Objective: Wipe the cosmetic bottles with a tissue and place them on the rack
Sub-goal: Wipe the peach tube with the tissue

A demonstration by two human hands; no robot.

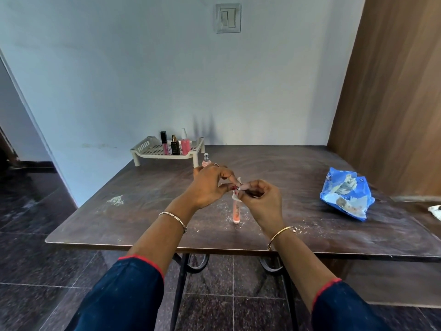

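Both hands meet at frame centre over the table point(143, 211).

left hand point(207, 185): thumb and forefinger tips pinched together on one edge of the tissue point(235, 197), other fingers loosely curled.

right hand point(261, 199): fingers curled in and clamped on the tissue's other side, with something dark inside the curl (maybe a cap, can't confirm). My read is that the tissue is held at two pinch points so it wraps a slim item instead of bunching.

peach tube point(236, 212) is directly below the hands, just under centre. Its top end vanishes behind the tissue, so I can't tell if it lies flat or is held by that end. Either way it looks like the item in work, kept near the front edge for reach.

rack point(143, 146) is upper-left of centre, against the wall and well apart from the hands. Three bottles stand upright on its right half: pink gloss point(164, 145), dark bottle point(175, 149), pink spray bottle point(185, 145). I judge these done. Grouping them there leaves the rack's left side open for more.

small perfume bottle point(206, 160) stands on the table near the rack's right front leg, partly behind the left hand. It looks queued, not yet racked.

blue packet point(346, 199) at frame right is torn open (probably the tissue supply) and sits outside the work zone.

White specks dust the table round the tube.
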